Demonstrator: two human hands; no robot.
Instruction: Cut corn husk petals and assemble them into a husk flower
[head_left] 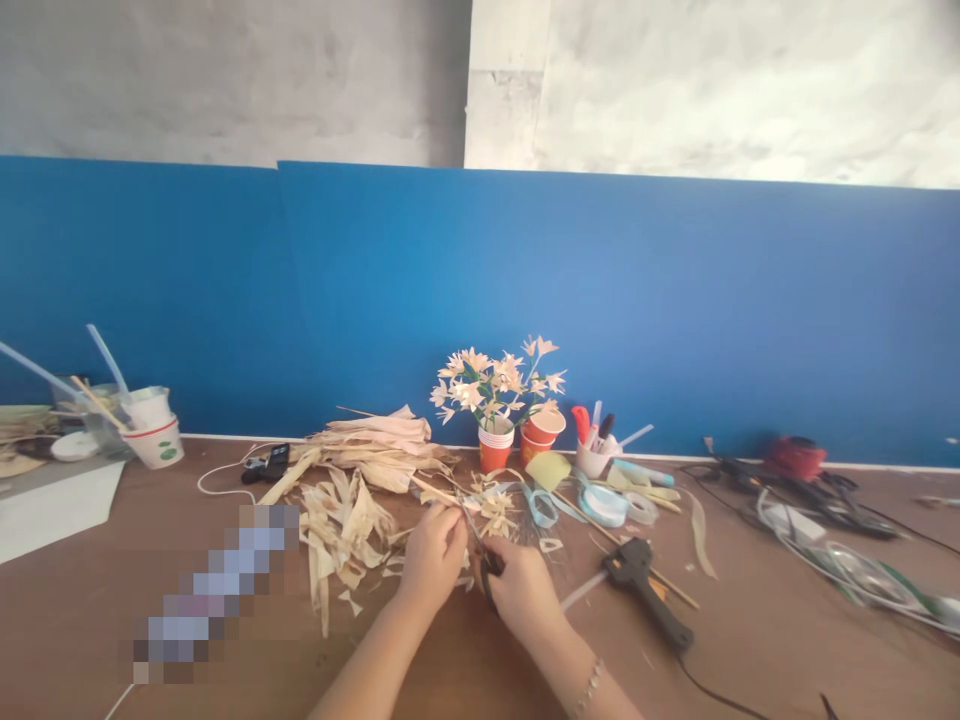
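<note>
Brown table (pixel 750 640) strewn with husks (pixel 352 500)

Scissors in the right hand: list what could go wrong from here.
1. The scissors cut a husk strip pinched by the left hand; its fingertips sit close to the blades and could get nicked.
2. The glue gun lies just beside the right hand; if hot, its nozzle could burn a wrist.
3. Its cord trails toward the table edge and might snag.

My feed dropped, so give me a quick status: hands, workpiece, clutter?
Left hand pinching a husk strip. Right hand gripping scissors. Glue gun just right, husk pile left.
</note>
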